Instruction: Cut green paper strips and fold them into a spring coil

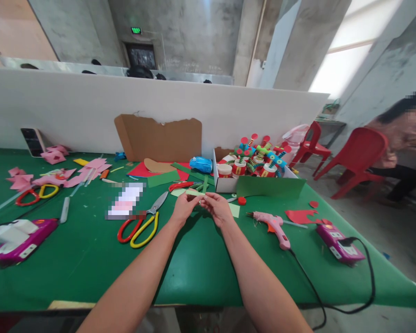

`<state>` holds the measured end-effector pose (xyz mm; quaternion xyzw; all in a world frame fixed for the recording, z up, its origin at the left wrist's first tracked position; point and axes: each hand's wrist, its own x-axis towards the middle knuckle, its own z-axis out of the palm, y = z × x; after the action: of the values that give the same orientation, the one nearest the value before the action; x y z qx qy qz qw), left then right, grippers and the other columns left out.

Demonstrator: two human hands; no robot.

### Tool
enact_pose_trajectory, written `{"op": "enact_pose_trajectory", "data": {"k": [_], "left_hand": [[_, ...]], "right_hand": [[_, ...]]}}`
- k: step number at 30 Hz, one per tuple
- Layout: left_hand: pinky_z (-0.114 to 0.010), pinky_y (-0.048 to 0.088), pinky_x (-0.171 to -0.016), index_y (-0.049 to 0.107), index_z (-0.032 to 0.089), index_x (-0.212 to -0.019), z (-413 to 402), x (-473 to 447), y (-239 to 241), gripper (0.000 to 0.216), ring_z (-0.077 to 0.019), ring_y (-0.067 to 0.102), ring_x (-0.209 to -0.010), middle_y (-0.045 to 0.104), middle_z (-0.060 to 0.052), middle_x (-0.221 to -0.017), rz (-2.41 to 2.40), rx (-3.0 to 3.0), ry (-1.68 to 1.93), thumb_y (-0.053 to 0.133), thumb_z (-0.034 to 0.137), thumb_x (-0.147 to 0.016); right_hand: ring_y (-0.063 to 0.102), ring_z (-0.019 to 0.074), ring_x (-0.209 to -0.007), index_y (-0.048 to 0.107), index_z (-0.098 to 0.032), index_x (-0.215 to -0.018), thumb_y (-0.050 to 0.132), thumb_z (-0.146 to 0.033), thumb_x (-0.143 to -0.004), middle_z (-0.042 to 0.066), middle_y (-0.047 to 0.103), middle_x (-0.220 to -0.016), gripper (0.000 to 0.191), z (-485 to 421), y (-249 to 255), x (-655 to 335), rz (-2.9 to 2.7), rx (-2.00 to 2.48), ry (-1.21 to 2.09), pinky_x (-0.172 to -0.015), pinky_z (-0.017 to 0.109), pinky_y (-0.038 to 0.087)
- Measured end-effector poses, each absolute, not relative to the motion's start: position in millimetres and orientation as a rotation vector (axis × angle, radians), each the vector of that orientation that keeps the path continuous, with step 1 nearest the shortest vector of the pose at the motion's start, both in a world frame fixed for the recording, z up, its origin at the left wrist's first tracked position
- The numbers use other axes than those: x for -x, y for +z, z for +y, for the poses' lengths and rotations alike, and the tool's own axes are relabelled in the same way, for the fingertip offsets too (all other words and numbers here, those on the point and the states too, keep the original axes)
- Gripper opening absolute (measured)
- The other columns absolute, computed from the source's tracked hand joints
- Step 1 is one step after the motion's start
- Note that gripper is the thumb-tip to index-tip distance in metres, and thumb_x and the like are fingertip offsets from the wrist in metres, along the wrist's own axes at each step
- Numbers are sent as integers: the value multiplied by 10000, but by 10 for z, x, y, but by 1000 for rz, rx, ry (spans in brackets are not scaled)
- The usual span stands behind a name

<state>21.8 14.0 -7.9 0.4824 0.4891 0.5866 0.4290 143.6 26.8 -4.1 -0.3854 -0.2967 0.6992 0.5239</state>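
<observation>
My left hand (183, 206) and my right hand (217, 207) meet above the middle of the green table (194, 268). Both pinch the ends of a small pale green paper strip (196, 193) held between the fingertips. A darker green strip (205, 183) stands up just behind the hands. Red and yellow scissors (143, 222) lie to the left of my left hand. A pink glue gun (273, 225) lies to the right of my right hand.
A white box (229, 184) of colourful cup figures stands behind the hands, with green card (268, 187) leaning on it. Pink paper shapes (55, 178), more scissors (36, 194) and a purple power strip (339, 243) lie around. A person sits on a red chair (357, 155) at the right.
</observation>
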Motion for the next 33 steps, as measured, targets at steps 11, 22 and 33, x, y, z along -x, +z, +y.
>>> {"op": "enact_pose_trajectory", "data": {"k": [11, 22, 33], "left_hand": [[-266, 468, -642, 680, 148, -687, 139, -212, -89, 314, -158, 601, -644, 688, -28, -679, 1227, -1080, 1465, 756, 422, -554], [-233, 409, -555, 649, 144, -592, 151, -220, -117, 258, -124, 533, -559, 633, -7, -575, 1251, -1024, 1424, 730, 381, -531], [-274, 479, -630, 665, 129, -629, 185, -217, -153, 361, -139, 576, -596, 664, -34, -637, 1144, -892, 1426, 804, 412, -454]], "right_hand": [[638, 112, -520, 603, -170, -772, 832, -196, -544, -7, 670, -555, 324, 253, -54, -1428, -816, 921, 1640, -552, 208, 539], [532, 72, -485, 634, -162, -619, 824, -381, -519, -34, 606, -537, 307, 260, -31, -1436, -960, 1004, 1509, -518, 204, 479], [537, 80, -488, 646, -164, -635, 781, -409, -584, -17, 611, -559, 285, 249, -42, -1393, -818, 985, 1561, -521, 217, 479]]}}
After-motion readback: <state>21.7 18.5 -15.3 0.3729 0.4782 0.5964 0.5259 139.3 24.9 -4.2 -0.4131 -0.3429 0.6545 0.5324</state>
